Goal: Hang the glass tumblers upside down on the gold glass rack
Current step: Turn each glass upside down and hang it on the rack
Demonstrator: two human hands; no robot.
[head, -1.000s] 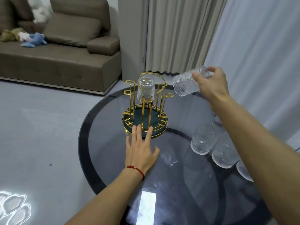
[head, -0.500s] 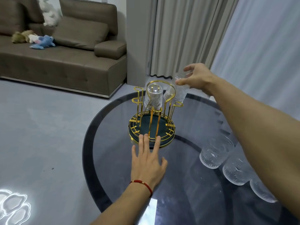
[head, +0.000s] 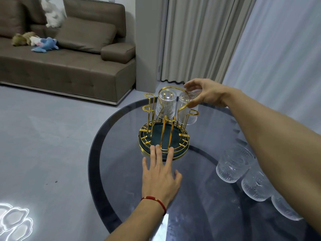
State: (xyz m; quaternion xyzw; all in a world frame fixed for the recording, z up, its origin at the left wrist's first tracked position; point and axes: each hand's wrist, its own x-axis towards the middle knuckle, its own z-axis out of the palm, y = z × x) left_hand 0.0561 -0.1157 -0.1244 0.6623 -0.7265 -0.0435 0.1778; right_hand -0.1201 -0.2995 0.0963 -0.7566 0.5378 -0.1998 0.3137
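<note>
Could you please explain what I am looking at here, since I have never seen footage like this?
There is no machine: a person wears a camera on the head, looking forward and down at two bare hands. On the round dark glass table stands a gold wire glass rack with a dark green base. One ribbed clear glass tumbler hangs upside down on it. The right hand grips a second upside-down tumbler on the rack. The left hand lies flat, its fingers touching the base. Three more tumblers wait at right.
</note>
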